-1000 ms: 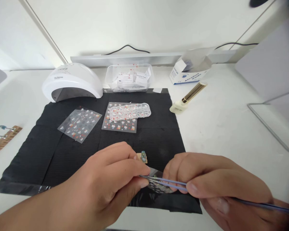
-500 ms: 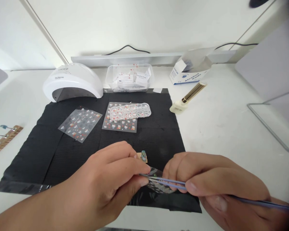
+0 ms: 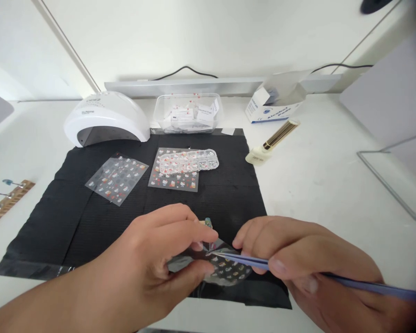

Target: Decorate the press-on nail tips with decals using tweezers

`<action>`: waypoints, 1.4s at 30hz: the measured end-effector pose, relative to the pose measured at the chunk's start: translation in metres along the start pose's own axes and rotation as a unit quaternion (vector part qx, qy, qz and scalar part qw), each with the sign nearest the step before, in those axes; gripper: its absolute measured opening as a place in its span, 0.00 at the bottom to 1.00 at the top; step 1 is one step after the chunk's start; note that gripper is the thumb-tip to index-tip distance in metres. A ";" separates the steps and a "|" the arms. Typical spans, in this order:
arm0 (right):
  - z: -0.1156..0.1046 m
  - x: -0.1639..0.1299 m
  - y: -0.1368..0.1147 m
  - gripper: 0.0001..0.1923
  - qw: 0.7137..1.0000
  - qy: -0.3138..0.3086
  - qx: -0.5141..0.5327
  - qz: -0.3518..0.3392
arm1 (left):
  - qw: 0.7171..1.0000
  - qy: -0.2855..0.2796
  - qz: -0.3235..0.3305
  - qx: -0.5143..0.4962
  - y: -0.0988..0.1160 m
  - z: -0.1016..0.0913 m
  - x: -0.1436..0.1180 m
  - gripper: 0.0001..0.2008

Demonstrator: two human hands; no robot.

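Nearest the camera, the left hand (image 3: 149, 263) is pinching a clear sticker sheet (image 3: 225, 270) at its left edge, thumb below and index finger above, fingers (image 3: 197, 236) closed narrowly on the film. The right hand (image 3: 308, 263) is gripping blue-grey tweezers (image 3: 249, 261) between thumb and forefinger, fingers closed on the shaft; the handle is running off toward the lower right. The tweezer tip is lying just beside the left index fingertip, over the upper left corner of the sheet; whether it is touching a sticker cannot be told. The sheet is sitting between the two hands, low over the near edge of the black mat (image 3: 90, 217). Just behind the left fingertips, a small nail tip on a tan holder (image 3: 207, 224) is showing, partly hidden. Farther back on the mat, two sticker sheets (image 3: 117, 179) (image 3: 173, 175) are lying flat, with a clear gem tray (image 3: 189, 159) overlapping the right one. Beyond the mat on the white table (image 3: 333, 185), a white nail lamp (image 3: 107, 118), a clear plastic box (image 3: 187, 113), a gold-capped bottle (image 3: 272, 141) on its side, and an open blue-and-white carton (image 3: 273, 104) are standing. At far left, a wooden strip with nail tips (image 3: 7, 203) is resting.
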State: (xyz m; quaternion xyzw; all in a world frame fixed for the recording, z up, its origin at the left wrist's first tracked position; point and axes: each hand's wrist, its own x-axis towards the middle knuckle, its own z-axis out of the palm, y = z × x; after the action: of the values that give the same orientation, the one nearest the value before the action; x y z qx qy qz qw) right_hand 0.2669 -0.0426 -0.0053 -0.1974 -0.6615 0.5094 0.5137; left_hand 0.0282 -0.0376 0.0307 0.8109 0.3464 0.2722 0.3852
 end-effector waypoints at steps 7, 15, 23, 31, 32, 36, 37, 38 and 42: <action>0.004 0.004 0.003 0.13 1.000 0.005 0.008 -0.016 | 1.000 -0.008 0.004 0.024 0.001 0.000 0.001 0.14; 0.003 0.000 -0.002 0.13 1.000 0.005 -0.024 0.005 | 1.000 -0.007 -0.004 0.020 0.001 0.000 0.003 0.13; 0.000 0.000 -0.006 0.10 0.998 0.056 -0.016 0.028 | 0.986 0.142 -0.055 0.073 -0.015 -0.023 0.004 0.11; 0.000 -0.003 0.010 0.13 0.999 0.016 -0.039 0.023 | 0.920 0.272 -0.177 0.220 -0.071 -0.062 0.024 0.28; 0.000 -0.005 0.011 0.13 0.998 0.017 -0.044 0.030 | 0.924 0.270 -0.154 0.220 -0.069 -0.061 0.023 0.28; -0.002 -0.009 0.012 0.14 0.996 0.016 -0.070 0.048 | 0.967 0.180 -0.046 0.176 -0.039 -0.050 0.015 0.17; -0.002 -0.009 0.012 0.14 0.995 0.009 -0.083 0.053 | 0.978 0.112 -0.030 0.171 -0.030 -0.047 0.012 0.14; -0.003 -0.008 0.011 0.14 0.993 0.000 -0.098 0.062 | 0.985 0.057 -0.013 0.163 -0.021 -0.043 0.009 0.12; -0.003 0.001 0.005 0.13 0.985 -0.020 -0.144 0.091 | 0.982 -0.055 -0.008 0.180 -0.004 -0.026 0.005 0.10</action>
State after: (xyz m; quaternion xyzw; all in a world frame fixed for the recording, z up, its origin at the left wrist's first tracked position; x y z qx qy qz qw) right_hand 0.2673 -0.0384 -0.0097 -0.3188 -0.7170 0.4576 0.4182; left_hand 0.0112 -0.0206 0.0425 0.8777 0.3747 0.1577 0.2536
